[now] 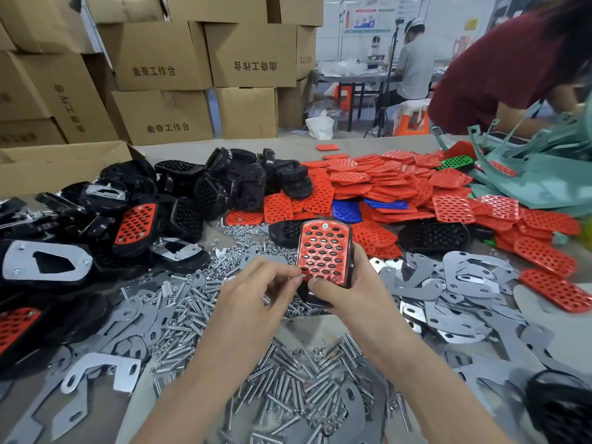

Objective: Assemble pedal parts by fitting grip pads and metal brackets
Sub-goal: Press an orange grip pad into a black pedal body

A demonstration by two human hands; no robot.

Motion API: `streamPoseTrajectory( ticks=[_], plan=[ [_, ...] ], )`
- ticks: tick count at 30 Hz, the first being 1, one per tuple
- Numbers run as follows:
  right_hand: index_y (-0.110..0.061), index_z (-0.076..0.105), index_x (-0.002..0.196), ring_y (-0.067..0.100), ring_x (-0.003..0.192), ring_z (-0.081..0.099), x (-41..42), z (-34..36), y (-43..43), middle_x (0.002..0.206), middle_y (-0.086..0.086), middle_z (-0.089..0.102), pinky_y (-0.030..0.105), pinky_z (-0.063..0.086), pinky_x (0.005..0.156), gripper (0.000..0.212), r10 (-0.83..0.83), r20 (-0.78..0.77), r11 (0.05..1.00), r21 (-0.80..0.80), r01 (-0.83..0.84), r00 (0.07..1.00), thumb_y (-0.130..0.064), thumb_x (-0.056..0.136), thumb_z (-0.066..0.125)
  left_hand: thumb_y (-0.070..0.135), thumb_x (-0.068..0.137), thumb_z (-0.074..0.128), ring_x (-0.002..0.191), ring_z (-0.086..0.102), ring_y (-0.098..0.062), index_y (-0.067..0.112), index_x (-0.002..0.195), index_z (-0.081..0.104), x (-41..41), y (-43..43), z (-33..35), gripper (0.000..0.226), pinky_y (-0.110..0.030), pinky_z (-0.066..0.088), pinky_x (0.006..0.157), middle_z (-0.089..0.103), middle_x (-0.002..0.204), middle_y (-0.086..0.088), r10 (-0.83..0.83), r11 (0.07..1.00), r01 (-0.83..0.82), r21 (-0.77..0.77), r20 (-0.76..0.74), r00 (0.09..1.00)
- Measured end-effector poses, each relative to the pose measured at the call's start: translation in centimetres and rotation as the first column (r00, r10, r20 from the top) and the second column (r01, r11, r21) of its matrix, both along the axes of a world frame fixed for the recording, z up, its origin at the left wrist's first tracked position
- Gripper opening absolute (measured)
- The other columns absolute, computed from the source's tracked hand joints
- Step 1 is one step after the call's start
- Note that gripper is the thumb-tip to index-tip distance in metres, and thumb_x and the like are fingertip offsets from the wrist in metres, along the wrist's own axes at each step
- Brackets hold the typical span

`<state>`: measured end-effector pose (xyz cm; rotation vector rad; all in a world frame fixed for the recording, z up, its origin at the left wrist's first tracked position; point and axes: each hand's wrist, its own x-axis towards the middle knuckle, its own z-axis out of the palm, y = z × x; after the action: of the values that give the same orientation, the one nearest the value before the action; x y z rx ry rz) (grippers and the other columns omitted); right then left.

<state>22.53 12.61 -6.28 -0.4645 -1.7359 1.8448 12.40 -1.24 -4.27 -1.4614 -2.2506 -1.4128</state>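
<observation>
**A:** What are the hands doing?

**B:** The right hand [349, 293] grips the pedal [324, 262] from behind. Its fingers curl round the black right edge, and its thumb presses on the lower end of the red grip pad [323, 240]. The left hand [256, 283] is nearly closed. Its thumb and forefinger pinch a small bolt [300, 276], whose tip meets the pad's lower left corner.

**A:** Where is the pedal?

**B:** It is held upright above the table [288, 145], mid-view, over a heap of loose bolts [288, 379]. Black pedal bodies [208, 184] are piled to the left, loose red pads [400, 184] behind and to the right, and flat metal brackets [464, 277] just to the right.

**A:** How does it look?

**B:** The pad is glossy and punched with rows of oval holes, and it sits inside a black rim. One cross-head screw [325, 225] is already seated at the top centre.

**A:** Anything you can't make out?

**B:** The palm covers the pedal's back (so I can't tell whether a bracket is fitted there). Fingers hide most of the bolt, and I can't tell whether it has entered a hole. A person in a dark red shirt [499, 68] leans in at the upper right, cut off by the frame.
</observation>
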Motion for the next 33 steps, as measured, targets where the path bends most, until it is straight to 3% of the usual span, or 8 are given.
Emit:
streamPoseTrajectory(
  ticks=[8, 12, 16, 20, 23, 28, 32, 33],
  plan=[
    [-0.033, 0.054, 0.126, 0.009, 0.107, 0.072, 0.39, 0.03, 0.10, 0.114, -0.008, 0.076, 0.030, 0.056, 0.093, 0.047, 0.030, 0.041, 0.996, 0.079, -0.033, 0.999, -0.003, 0.093, 0.070, 0.019, 0.090, 0.072, 0.087, 0.062, 0.005, 0.032, 0.096, 0.072, 0.10, 0.00, 0.18, 0.014, -0.004, 0.044, 0.073, 0.064, 0.087, 0.026, 0.031, 0.999, -0.031, -0.026, 0.001, 1.000],
    [-0.031, 0.055, 0.123, 0.008, 0.105, 0.072, 0.31, -0.01, -0.10, 0.109, -0.008, 0.076, 0.022, 0.056, 0.088, 0.047, 0.017, 0.057, 0.994, 0.105, -0.023, 0.998, 0.006, 0.095, 0.064, 0.022, 0.092, 0.069, 0.087, 0.057, 0.008, 0.024, 0.098, 0.074, 0.57, 0.36, 0.25, 0.008, -0.009, 0.044, 0.075, 0.057, 0.088, 0.028, 0.062, 0.994, -0.069, -0.086, -0.081, 0.995],
    [-0.030, 0.055, 0.120, 0.009, 0.104, 0.072, 0.17, -0.04, -0.11, 0.108, -0.008, 0.076, 0.027, 0.057, 0.089, 0.043, -0.015, 0.065, 0.993, 0.119, 0.008, 0.998, 0.003, 0.095, 0.066, 0.018, 0.092, 0.071, 0.088, 0.058, 0.005, 0.019, 0.096, 0.075, 0.51, 0.69, 0.26, 0.006, -0.008, 0.044, 0.073, 0.062, 0.089, 0.022, 0.072, 0.995, -0.073, -0.075, -0.017, 0.997],
    [-0.031, 0.054, 0.119, 0.005, 0.100, 0.072, 0.21, 0.15, -0.43, 0.106, -0.013, 0.075, 0.019, 0.055, 0.084, 0.041, -0.012, 0.076, 0.987, 0.158, -0.001, 0.997, 0.001, 0.096, 0.066, 0.015, 0.091, 0.073, 0.090, 0.058, 0.008, 0.019, 0.094, 0.075, 0.69, 0.66, 0.26, 0.005, -0.004, 0.043, 0.074, 0.064, 0.088, 0.021, 0.085, 0.994, -0.085, -0.068, 0.002, 0.996],
    [-0.029, 0.055, 0.119, 0.008, 0.100, 0.073, 0.24, 0.33, -0.34, 0.105, -0.010, 0.075, 0.025, 0.058, 0.086, 0.040, -0.029, 0.069, 0.988, 0.156, 0.017, 0.997, 0.002, 0.096, 0.066, 0.015, 0.091, 0.073, 0.089, 0.058, 0.009, 0.018, 0.094, 0.075, 0.74, 0.62, 0.27, 0.005, -0.004, 0.043, 0.074, 0.063, 0.088, 0.021, 0.092, 0.995, -0.091, -0.043, 0.011, 0.996],
    [-0.031, 0.055, 0.115, 0.006, 0.094, 0.072, 0.22, 0.51, -0.40, 0.100, -0.009, 0.074, 0.019, 0.056, 0.081, 0.040, -0.031, 0.088, 0.984, 0.175, 0.015, 0.996, 0.002, 0.094, 0.066, 0.018, 0.094, 0.068, 0.081, 0.059, -0.003, 0.017, 0.098, 0.072, 0.51, 0.47, 0.24, 0.006, -0.019, 0.048, 0.076, 0.060, 0.093, 0.014, 0.011, 0.990, -0.035, -0.136, -0.175, 0.985],
    [-0.033, 0.055, 0.118, 0.002, 0.099, 0.071, 0.23, 0.54, -0.65, 0.103, -0.015, 0.073, 0.017, 0.055, 0.083, 0.041, -0.017, 0.097, 0.981, 0.193, -0.002, 0.995, 0.000, 0.096, 0.066, 0.021, 0.091, 0.071, 0.085, 0.061, 0.007, 0.031, 0.094, 0.072, -0.07, 0.62, 0.03, 0.010, -0.007, 0.046, 0.074, 0.063, 0.086, 0.026, 0.063, 0.995, -0.056, -0.077, 0.088, 0.994],
    [-0.033, 0.055, 0.119, 0.002, 0.100, 0.071, 0.24, 0.59, -0.66, 0.104, -0.016, 0.073, 0.017, 0.055, 0.083, 0.041, -0.015, 0.096, 0.982, 0.190, -0.003, 0.995, -0.001, 0.096, 0.066, 0.021, 0.091, 0.072, 0.086, 0.061, 0.008, 0.032, 0.094, 0.072, -0.02, 0.62, -0.02, 0.011, -0.006, 0.045, 0.075, 0.063, 0.086, 0.027, 0.065, 0.996, -0.059, -0.071, 0.081, 0.995]
  ],
)
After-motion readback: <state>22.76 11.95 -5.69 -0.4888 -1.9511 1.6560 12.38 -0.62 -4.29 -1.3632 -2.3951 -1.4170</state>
